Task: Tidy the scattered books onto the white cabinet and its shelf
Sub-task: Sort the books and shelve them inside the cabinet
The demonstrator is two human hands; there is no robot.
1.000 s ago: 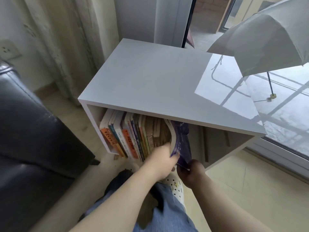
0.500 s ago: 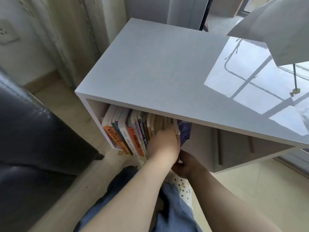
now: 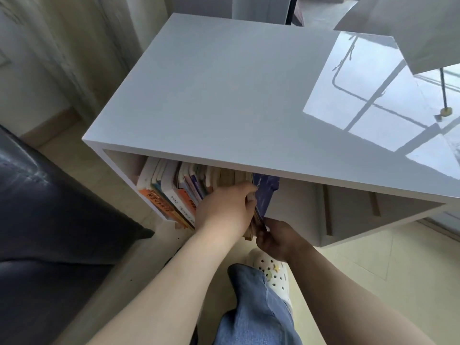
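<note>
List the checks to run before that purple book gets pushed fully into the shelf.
1. Right hand pinches the dark purple paperback book: ok.
2. Left hand holds the leaning row of colourful books aside: ok.
3. Free shelf space right of the purple book: ok.
4. Purple book fully inside the glossy white cabinet: not ok, its lower end protrudes.
5. Depth behind the books: cannot tell.

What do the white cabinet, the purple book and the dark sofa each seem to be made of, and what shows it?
White cabinet: probably laminated board, glossy; its top shows sharp reflections. Purple book: likely paper, with a thin printed cover. Dark sofa: leather or imitation, unclear which; smooth, with a dull sheen.
</note>
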